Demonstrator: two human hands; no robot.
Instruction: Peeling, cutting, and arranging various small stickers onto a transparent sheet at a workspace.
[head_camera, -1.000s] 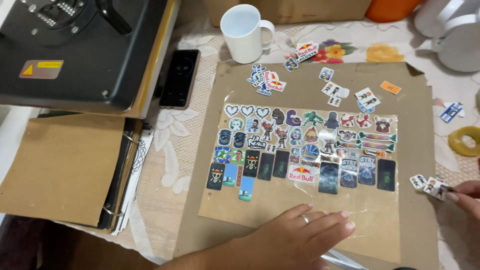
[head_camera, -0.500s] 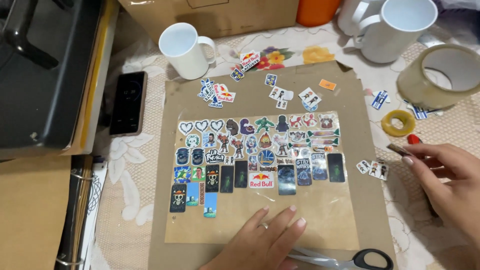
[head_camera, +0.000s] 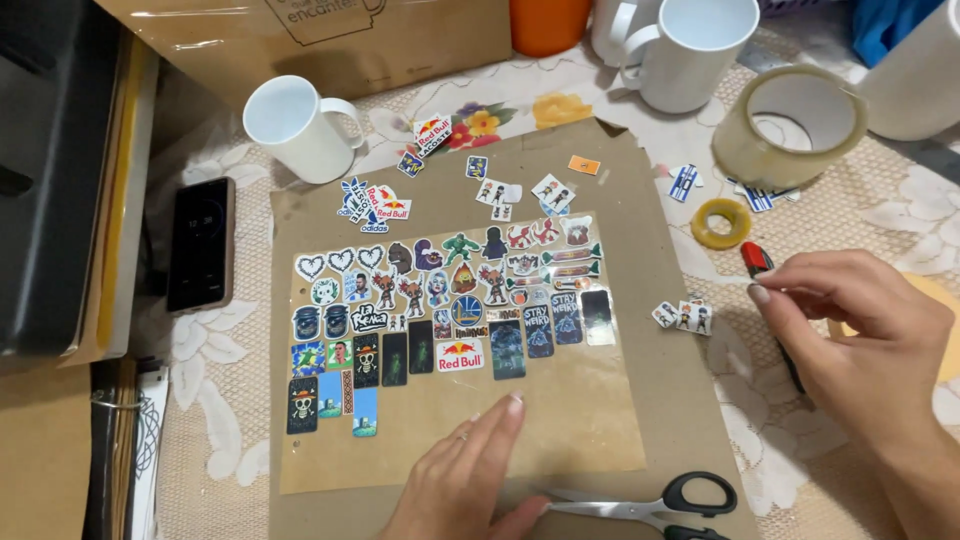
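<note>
My left hand (head_camera: 465, 475) lies flat, palm down, on the bare lower part of a clear plastic sheet (head_camera: 580, 420). The sheet rests on a brown cardboard (head_camera: 670, 400) and carries rows of several small colourful stickers (head_camera: 440, 305). My right hand (head_camera: 860, 340) is at the right, past the cardboard's edge, with its fingers curled over a thin black cutter with a red tip (head_camera: 756, 259). Just left of its fingertips lie a few loose cut stickers (head_camera: 685, 316).
Scissors (head_camera: 650, 500) lie at the cardboard's near edge. More loose stickers (head_camera: 385, 200) sit above the sheet. White mugs (head_camera: 295, 128) (head_camera: 690, 50), a wide tape roll (head_camera: 790, 125), a small yellow tape roll (head_camera: 720, 222) and a phone (head_camera: 200, 245) surround it. A black machine (head_camera: 50, 180) stands left.
The view has swung right and down. My right hand has come in from the right edge onto the cutter. My left hand stays flat on the sheet.
</note>
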